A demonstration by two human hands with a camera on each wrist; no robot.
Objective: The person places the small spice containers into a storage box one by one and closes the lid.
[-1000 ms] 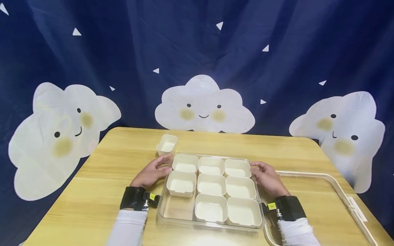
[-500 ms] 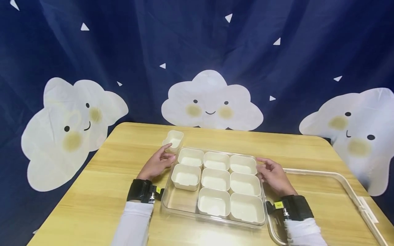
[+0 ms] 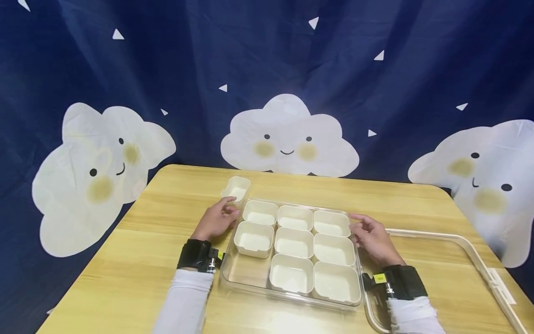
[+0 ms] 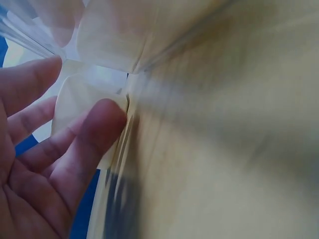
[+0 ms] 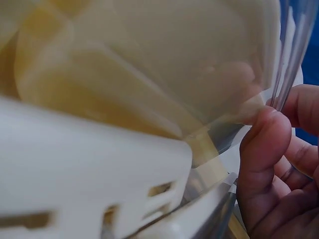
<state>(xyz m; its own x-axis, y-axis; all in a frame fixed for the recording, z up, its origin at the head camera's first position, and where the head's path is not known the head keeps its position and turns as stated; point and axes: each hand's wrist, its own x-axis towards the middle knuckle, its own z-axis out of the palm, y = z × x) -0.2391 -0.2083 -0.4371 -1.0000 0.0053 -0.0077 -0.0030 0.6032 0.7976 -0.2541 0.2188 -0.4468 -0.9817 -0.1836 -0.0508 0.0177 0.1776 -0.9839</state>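
Note:
A clear rectangular box holds several cream square cups, with a bare space at its near-left corner. One more cream cup stands outside the box, behind its far-left corner. My left hand is at this loose cup, its index fingertip by the near rim. In the left wrist view, thumb and fingers are spread around the loose cup without visibly closing on it. My right hand holds the box's far-right corner. The right wrist view shows the clear wall running between thumb and index finger.
A clear lid or frame with a cream rim lies on the wooden table at the right, partly under the right forearm. Beyond the table's far edge hangs a dark blue curtain with cloud prints.
My left hand has moved from the box's left side toward the loose cup. The right hand keeps its place at the box corner. The head view has shifted slightly.

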